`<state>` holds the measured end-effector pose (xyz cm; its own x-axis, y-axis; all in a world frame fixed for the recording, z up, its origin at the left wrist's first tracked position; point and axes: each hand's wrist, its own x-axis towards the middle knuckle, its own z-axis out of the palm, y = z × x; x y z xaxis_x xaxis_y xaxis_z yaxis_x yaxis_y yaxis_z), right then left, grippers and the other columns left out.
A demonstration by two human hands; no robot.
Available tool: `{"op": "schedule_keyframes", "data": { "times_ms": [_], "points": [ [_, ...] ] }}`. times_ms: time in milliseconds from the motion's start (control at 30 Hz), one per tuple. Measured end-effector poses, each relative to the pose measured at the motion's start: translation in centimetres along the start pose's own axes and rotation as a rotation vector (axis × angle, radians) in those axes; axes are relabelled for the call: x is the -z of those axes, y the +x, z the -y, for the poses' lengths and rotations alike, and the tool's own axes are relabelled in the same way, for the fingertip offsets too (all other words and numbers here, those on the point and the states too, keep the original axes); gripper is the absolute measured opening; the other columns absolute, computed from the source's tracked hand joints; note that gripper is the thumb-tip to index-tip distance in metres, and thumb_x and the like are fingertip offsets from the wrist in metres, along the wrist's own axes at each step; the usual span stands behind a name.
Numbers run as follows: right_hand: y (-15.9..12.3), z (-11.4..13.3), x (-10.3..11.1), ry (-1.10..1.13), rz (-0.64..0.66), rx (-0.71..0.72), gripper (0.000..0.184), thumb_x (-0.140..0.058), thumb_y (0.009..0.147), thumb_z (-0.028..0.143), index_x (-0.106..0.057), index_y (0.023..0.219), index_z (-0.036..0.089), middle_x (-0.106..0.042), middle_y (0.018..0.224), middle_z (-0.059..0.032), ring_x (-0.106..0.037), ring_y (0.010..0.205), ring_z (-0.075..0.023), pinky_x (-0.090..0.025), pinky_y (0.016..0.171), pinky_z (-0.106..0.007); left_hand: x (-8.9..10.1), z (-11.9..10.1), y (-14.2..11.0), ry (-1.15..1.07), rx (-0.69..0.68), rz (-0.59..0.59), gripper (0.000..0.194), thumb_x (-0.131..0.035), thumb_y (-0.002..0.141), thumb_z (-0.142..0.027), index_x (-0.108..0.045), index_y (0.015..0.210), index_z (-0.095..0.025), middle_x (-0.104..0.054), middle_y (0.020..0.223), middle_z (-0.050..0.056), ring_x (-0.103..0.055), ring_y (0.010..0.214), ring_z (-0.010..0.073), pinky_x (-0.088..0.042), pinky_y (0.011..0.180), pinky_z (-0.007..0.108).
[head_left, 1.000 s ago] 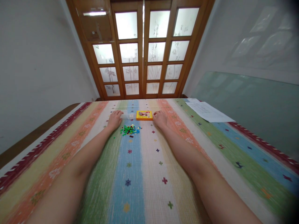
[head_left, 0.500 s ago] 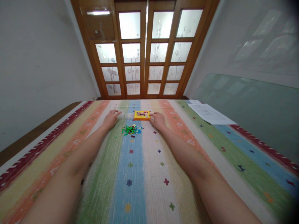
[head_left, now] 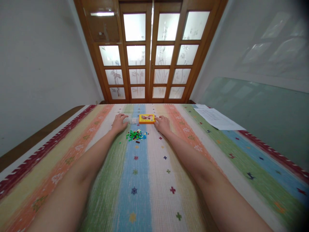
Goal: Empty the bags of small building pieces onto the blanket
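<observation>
Bricks in a small mixed pile lie loose toward the far edge of the desk, between the two hands and nearer the left hand. Beyond them sits a yellow box, its long axis running left to right. The right hand is closer to it, curled fingers at its right end. The left fingers are bent at a clear container just beside the box; whether either set is closed, I cannot tell.

Both hands flank a box (a yellow one).
</observation>
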<state>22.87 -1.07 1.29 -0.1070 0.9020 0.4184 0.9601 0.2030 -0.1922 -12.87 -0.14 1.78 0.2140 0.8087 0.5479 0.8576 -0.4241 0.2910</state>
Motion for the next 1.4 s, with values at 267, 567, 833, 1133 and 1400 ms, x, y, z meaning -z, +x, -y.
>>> {"op": "schedule_keyframes", "data": {
  "times_ms": [267, 567, 833, 1133, 1400],
  "points": [
    [0.6, -1.4, 0.0, 0.030, 0.028, 0.097, 0.043, -0.057, 0.101, 0.036, -0.070, 0.142, 0.027, -0.063, 0.141, -0.0142, -0.054, 0.130, -0.0312, -0.036, 0.113, -0.043, 0.0, 0.2, -1.0, 0.024, 0.066, -0.081, 0.049, -0.068, 0.088, -0.028, -0.068, 0.137, -0.023, -0.058, 0.136, 0.014, -0.050, 0.134, 0.0355, -0.042, 0.120, 0.054],
    [0.4, -0.9, 0.3, 0.049, 0.048, 0.129, 0.043, -0.055, 0.103, 0.034, -0.069, 0.143, 0.027, -0.061, 0.145, -0.0133, -0.052, 0.133, -0.0307, -0.035, 0.115, -0.043, -0.3, 0.4, -0.5, -0.048, 0.433, -0.237, 0.058, -0.065, 0.093, -0.042, -0.060, 0.146, -0.020, -0.055, 0.149, 0.018, -0.048, 0.144, 0.0362, -0.036, 0.125, 0.053],
    [-0.5, 0.2, 1.0, 0.061, 0.046, 0.132, 0.046, -0.057, 0.102, 0.035, -0.065, 0.147, 0.025, -0.060, 0.151, -0.0132, -0.051, 0.137, -0.0306, -0.034, 0.117, -0.044, -0.5, 1.4, -0.2, -0.130, 0.634, -0.162, 0.062, -0.061, 0.095, -0.049, -0.057, 0.148, -0.017, -0.062, 0.146, 0.019, -0.058, 0.137, 0.0352, -0.044, 0.119, 0.048],
    [-1.0, 0.6, 1.5, 0.092, 0.063, 0.138, 0.052, -0.055, 0.102, 0.036, -0.059, 0.152, 0.023, -0.060, 0.153, -0.0132, -0.051, 0.140, -0.0301, -0.035, 0.118, -0.045, -0.9, 3.2, 0.2, -0.190, 0.635, -0.169, 0.067, -0.064, 0.091, -0.046, -0.053, 0.150, -0.017, -0.062, 0.150, 0.018, -0.061, 0.136, 0.0313, -0.046, 0.117, 0.043],
    [-1.2, 0.6, 1.0, 0.078, 0.038, 0.139, 0.044, -0.055, 0.103, 0.036, -0.067, 0.142, 0.022, -0.062, 0.152, -0.0129, -0.052, 0.138, -0.0300, -0.035, 0.117, -0.046, -0.6, 2.8, -0.7, -0.119, 0.566, -0.160, 0.075, -0.069, 0.082, -0.037, -0.052, 0.151, -0.014, -0.059, 0.150, 0.022, -0.055, 0.142, 0.0396, -0.042, 0.122, 0.052]
  ]
}}
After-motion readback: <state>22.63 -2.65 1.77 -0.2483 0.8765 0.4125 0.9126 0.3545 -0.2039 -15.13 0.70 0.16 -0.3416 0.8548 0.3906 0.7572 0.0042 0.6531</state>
